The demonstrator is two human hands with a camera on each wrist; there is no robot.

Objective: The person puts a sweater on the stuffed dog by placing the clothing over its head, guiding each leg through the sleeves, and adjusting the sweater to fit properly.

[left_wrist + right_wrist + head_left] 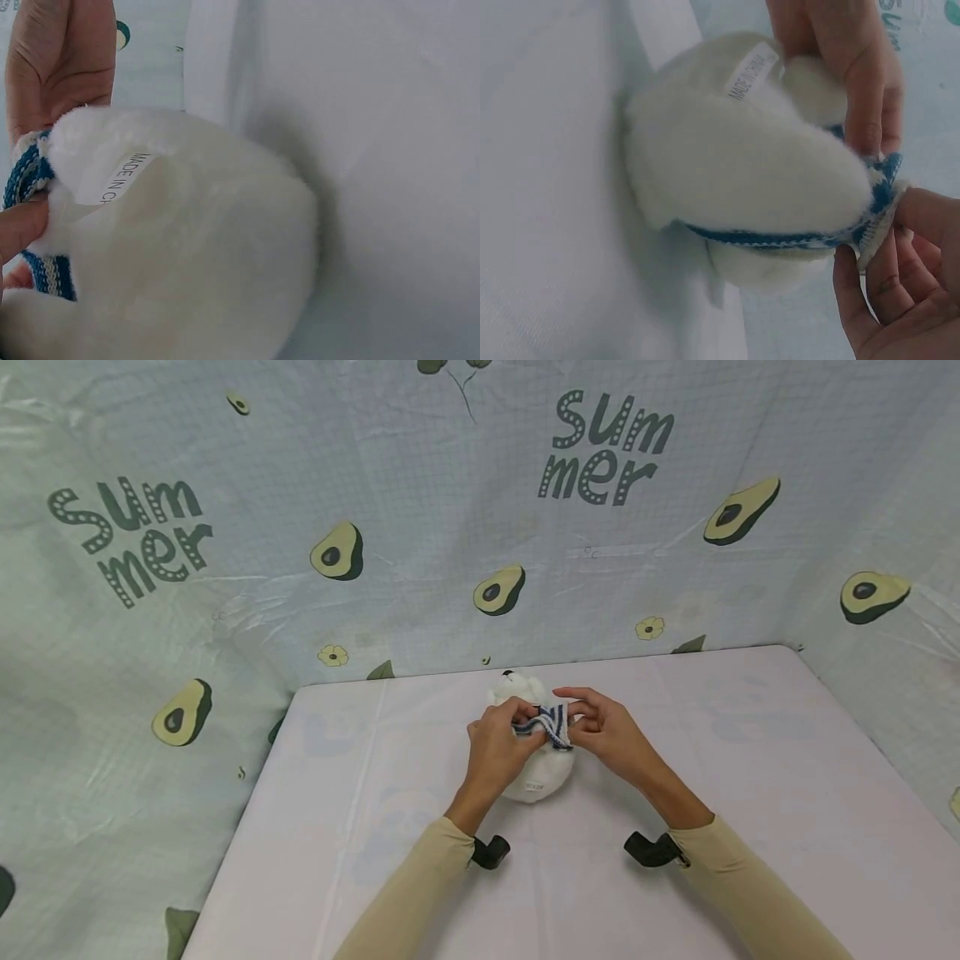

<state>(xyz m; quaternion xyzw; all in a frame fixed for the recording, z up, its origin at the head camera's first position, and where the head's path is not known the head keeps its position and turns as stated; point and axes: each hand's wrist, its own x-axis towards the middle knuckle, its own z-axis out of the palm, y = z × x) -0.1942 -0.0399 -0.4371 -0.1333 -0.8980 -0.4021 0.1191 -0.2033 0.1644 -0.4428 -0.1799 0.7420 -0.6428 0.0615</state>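
Observation:
A white plush toy [542, 777], its dark nose at the far end, rests on the table with a blue-and-white striped knitted scarf [555, 723] around its neck. My left hand [501, 747] pinches the scarf on the toy's left side between thumb and fingers. Opposite it, my right hand [611, 737] pinches the scarf's end, the index finger reaching out above. In the right wrist view the scarf band [765, 238] wraps round the fluffy body, and both hands meet at its bunched part. A printed white label [124, 178] sticks out of the fur.
The table [750, 743] has a pale pinkish cover. Behind it hangs a light sheet [420, 510] printed with avocados and lettering. Black camera mounts [491, 852] jut inward from both wrists, just over the table.

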